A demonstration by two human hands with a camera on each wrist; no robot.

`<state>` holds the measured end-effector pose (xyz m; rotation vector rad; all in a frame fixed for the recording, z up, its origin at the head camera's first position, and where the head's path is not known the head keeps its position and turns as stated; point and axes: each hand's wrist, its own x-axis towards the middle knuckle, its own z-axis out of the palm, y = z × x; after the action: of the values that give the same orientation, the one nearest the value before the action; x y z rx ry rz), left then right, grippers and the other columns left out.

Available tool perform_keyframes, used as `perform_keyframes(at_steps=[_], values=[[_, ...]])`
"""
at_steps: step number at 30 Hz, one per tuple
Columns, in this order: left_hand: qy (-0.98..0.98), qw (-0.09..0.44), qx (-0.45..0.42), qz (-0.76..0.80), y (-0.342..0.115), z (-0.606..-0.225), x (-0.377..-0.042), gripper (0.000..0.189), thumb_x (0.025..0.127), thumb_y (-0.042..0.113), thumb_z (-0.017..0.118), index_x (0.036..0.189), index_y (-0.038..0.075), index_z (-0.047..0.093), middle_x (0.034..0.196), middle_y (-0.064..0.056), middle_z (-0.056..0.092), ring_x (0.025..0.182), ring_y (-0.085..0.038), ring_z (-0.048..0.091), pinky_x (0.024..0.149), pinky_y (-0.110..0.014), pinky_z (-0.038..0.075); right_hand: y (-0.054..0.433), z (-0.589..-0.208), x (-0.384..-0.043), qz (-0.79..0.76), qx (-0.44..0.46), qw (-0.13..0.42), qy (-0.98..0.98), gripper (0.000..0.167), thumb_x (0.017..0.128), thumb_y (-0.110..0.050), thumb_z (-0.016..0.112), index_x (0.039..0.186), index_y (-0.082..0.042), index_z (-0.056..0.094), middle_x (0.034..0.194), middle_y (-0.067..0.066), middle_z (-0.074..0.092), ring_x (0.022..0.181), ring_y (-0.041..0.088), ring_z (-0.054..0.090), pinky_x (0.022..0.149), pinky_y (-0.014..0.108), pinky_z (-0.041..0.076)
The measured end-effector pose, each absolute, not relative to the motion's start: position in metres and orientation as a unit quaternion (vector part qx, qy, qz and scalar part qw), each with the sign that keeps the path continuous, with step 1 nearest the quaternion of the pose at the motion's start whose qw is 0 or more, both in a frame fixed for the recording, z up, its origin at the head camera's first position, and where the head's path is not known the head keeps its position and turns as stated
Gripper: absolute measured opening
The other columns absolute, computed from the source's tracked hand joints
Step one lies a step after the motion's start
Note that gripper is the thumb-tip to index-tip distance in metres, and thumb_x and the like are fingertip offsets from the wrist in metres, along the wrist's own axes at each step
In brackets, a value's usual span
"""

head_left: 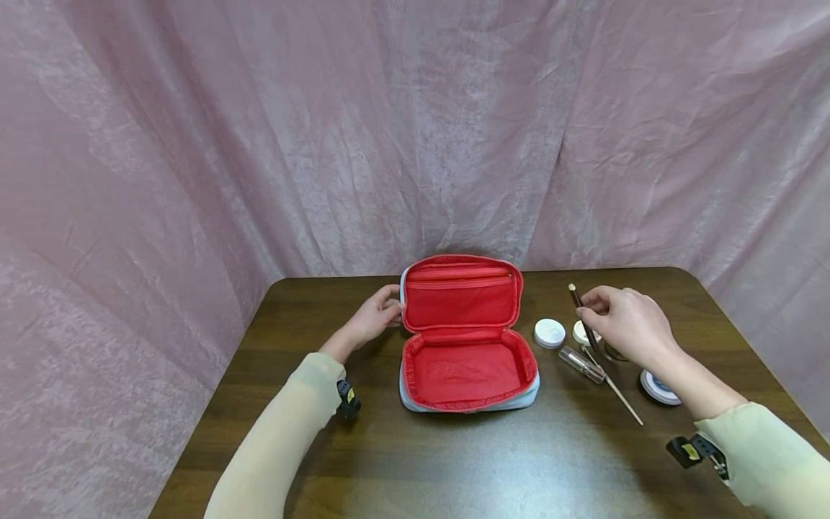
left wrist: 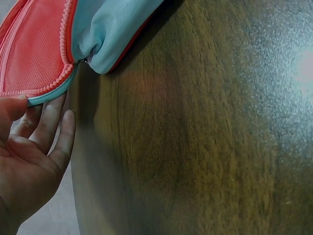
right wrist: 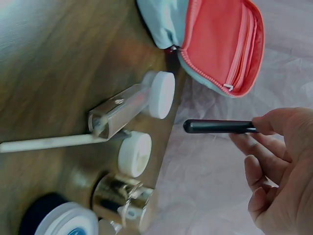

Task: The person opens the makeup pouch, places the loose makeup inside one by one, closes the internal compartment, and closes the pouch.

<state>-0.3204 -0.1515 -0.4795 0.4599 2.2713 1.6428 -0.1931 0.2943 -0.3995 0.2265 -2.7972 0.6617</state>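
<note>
My left hand holds the left edge of the raised lid of a light-blue makeup bag. In the left wrist view the thumb lies on the lid's red inner side, with fingers behind its blue rim. The bag stands unzipped, its red-lined bottom half bare inside. On the right, my right hand pinches a dark-handled makeup brush between thumb and fingertips, above the table. Its pale tip points up and away in the head view. The other right fingers curl loosely below.
Right of the bag lie two white-lidded jars, a clear tube, a thin white-handled brush and a round pot. A shiny gold container stands among them. Pink curtain hangs behind the wooden table.
</note>
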Motion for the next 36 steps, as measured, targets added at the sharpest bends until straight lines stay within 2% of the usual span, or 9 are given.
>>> perform_keyframes(at_steps=[6,12,25,31,36], values=[[0.79,0.146,0.162,0.573,-0.151,-0.481,-0.322,0.038,0.109,0.012,0.051,0.146,0.007,0.044,0.117,-0.018,0.068,0.104,-0.027,0.069,0.098,-0.05,0.053,0.281,-0.39,-0.21,0.266,0.073,0.136,-0.951,0.021,0.095,-0.027,0.07,0.106,-0.01,0.074,0.094,0.005,0.077,0.093,0.033,0.068,0.073,0.05,0.048],[0.786,0.145,0.169,0.577,-0.15,-0.482,-0.323,0.039,0.108,0.012,0.051,0.146,0.006,0.043,0.117,-0.019,0.068,0.103,-0.028,0.069,0.098,-0.052,0.053,0.263,-0.384,-0.228,0.291,0.08,0.161,-0.94,0.021,0.094,-0.026,0.072,0.105,-0.009,0.074,0.097,0.009,0.077,0.096,0.032,0.061,0.076,0.051,0.045],[0.785,0.148,0.176,0.575,-0.147,-0.48,-0.324,0.039,0.109,0.014,0.051,0.147,0.007,0.043,0.118,-0.021,0.068,0.107,-0.031,0.068,0.101,-0.055,0.05,0.221,-0.38,-0.274,0.349,0.096,0.176,-0.915,0.02,0.093,-0.023,0.071,0.104,-0.007,0.072,0.095,0.01,0.074,0.094,0.028,0.055,0.081,0.044,0.04],[0.784,0.147,0.186,0.573,-0.146,-0.479,-0.325,0.039,0.109,0.015,0.051,0.146,0.006,0.043,0.117,-0.02,0.069,0.108,-0.034,0.068,0.101,-0.055,0.05,0.201,-0.377,-0.291,0.386,0.102,0.167,-0.902,0.022,0.095,-0.023,0.07,0.107,-0.004,0.07,0.1,0.011,0.074,0.1,0.028,0.061,0.088,0.044,0.044],[0.785,0.145,0.185,0.573,-0.145,-0.478,-0.325,0.04,0.109,0.014,0.051,0.147,0.006,0.043,0.116,-0.02,0.069,0.109,-0.035,0.068,0.101,-0.054,0.05,0.188,-0.376,-0.301,0.415,0.086,0.16,-0.892,0.023,0.096,-0.023,0.069,0.108,-0.004,0.069,0.101,0.011,0.074,0.096,0.026,0.069,0.082,0.038,0.05]])
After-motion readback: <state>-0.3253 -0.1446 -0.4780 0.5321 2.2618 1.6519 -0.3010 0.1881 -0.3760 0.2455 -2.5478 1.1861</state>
